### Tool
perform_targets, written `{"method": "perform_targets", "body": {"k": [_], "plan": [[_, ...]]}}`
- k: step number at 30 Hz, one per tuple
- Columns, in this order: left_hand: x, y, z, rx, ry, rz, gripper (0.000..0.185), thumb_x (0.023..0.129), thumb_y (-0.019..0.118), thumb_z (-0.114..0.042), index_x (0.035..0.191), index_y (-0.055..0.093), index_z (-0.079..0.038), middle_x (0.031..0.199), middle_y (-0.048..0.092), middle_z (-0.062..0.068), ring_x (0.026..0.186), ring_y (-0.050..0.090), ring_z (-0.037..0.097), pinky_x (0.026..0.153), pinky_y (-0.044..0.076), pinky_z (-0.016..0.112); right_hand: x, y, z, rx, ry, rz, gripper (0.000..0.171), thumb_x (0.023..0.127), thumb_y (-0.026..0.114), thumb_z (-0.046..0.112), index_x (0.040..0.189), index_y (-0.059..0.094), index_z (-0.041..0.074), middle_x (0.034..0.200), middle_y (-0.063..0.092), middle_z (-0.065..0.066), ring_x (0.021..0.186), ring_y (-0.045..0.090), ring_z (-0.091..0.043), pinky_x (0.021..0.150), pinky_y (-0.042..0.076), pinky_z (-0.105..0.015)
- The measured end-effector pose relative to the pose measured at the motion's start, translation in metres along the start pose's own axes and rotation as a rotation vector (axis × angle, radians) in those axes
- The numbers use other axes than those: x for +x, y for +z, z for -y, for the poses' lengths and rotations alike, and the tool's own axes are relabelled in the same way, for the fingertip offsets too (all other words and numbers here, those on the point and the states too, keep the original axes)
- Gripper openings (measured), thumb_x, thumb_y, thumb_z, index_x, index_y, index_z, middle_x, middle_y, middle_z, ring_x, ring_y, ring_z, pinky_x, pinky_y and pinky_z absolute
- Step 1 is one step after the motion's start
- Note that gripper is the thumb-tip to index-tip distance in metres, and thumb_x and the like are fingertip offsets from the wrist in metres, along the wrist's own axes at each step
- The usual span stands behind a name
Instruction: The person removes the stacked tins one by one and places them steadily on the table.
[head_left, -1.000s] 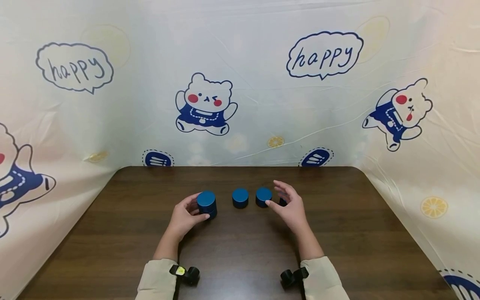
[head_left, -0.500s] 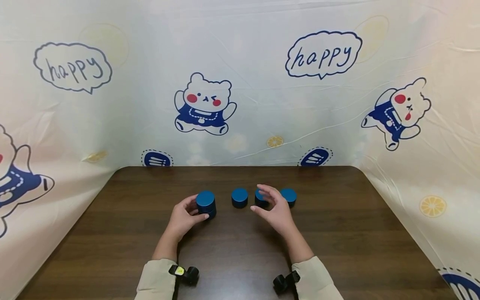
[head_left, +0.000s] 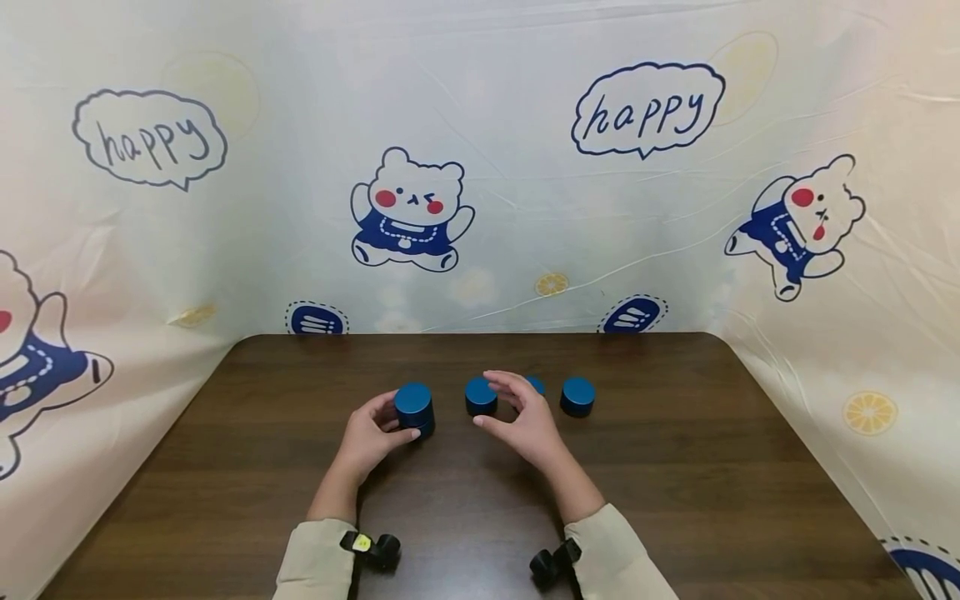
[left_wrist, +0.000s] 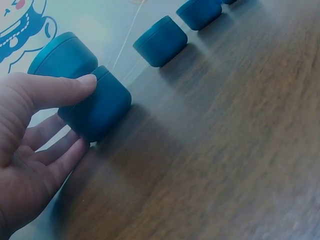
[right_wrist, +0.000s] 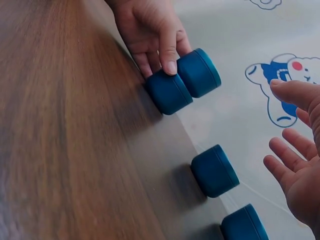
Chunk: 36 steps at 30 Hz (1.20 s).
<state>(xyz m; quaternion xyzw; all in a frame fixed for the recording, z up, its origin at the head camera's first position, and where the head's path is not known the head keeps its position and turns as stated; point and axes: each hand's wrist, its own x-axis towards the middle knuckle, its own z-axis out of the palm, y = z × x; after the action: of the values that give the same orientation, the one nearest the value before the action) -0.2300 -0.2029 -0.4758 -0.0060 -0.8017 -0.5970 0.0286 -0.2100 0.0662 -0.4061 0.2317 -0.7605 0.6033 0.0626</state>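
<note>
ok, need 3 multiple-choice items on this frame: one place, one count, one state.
1. Where is the two-high stack of blue round tins?
A. leftmost in the row
B. rightmost in the row
C. off the table

2. How many blue tins show in all?
A. three
B. five
C. seven

3. What is the right hand doing?
A. gripping a tin
B. lying flat on the table
C. hovering with spread fingers, holding nothing

Key: 1 A, the stack stands at the left end, by the left hand. 2 B, two stacked plus three single tins. 3 C, the right wrist view shows an empty palm.
</note>
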Motion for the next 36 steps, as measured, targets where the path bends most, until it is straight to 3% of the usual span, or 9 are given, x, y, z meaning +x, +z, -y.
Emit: {"method": "perform_targets", "body": {"k": [15,21,25,30,36], "plan": [[-0.001,0.0,-0.001,0.007,0.0,0.0,0.067,0.075,0.083,0.0,0.135,0.053,-0.004,0.13,0.057,0.018,0.121,0.054,0.033,0.101,0.045,0.043,0.01,0.02,-0.005,-0.053,-0.02,0.081,0.052,0.083,0.077,0.003,0.13,0.056,-0.001,0.133,0.055,-0.018,0.121,0.053,-0.037,0.102,0.043,-0.052],[-0.014,0.002,-0.033,-0.001,-0.008,0.012,0.063,0.078,0.078,0.006,0.135,0.051,0.003,0.131,0.055,0.025,0.122,0.052,0.039,0.103,0.042,0.048,0.022,0.028,-0.043,-0.088,-0.026,0.108,0.055,0.082,0.08,0.013,0.132,0.058,0.009,0.134,0.055,-0.005,0.121,0.054,-0.024,0.104,0.044,-0.043],[-0.02,0.002,-0.042,0.012,0.0,0.017,0.062,0.079,0.077,0.006,0.134,0.05,0.005,0.13,0.055,0.026,0.121,0.052,0.04,0.103,0.042,0.048,0.025,0.033,-0.043,-0.132,-0.031,0.126,0.055,0.082,0.081,0.015,0.131,0.059,0.009,0.133,0.056,-0.002,0.12,0.054,-0.018,0.102,0.045,-0.037],[-0.015,0.002,-0.036,0.006,-0.01,0.013,0.062,0.078,0.077,0.008,0.134,0.051,0.005,0.13,0.055,0.026,0.122,0.052,0.039,0.103,0.042,0.047,0.029,0.039,-0.044,-0.153,-0.054,0.134,0.052,0.081,0.081,0.012,0.129,0.06,0.008,0.132,0.057,-0.005,0.118,0.056,-0.021,0.1,0.047,-0.038],[-0.002,0.001,-0.007,-0.014,-0.001,0.006,0.067,0.076,0.08,0.005,0.136,0.051,0.0,0.131,0.055,0.023,0.122,0.052,0.037,0.103,0.043,0.045,0.032,0.047,-0.043,-0.148,-0.039,0.168,0.05,0.082,0.079,0.011,0.128,0.061,0.008,0.133,0.056,-0.005,0.12,0.056,-0.023,0.101,0.047,-0.041]]}}
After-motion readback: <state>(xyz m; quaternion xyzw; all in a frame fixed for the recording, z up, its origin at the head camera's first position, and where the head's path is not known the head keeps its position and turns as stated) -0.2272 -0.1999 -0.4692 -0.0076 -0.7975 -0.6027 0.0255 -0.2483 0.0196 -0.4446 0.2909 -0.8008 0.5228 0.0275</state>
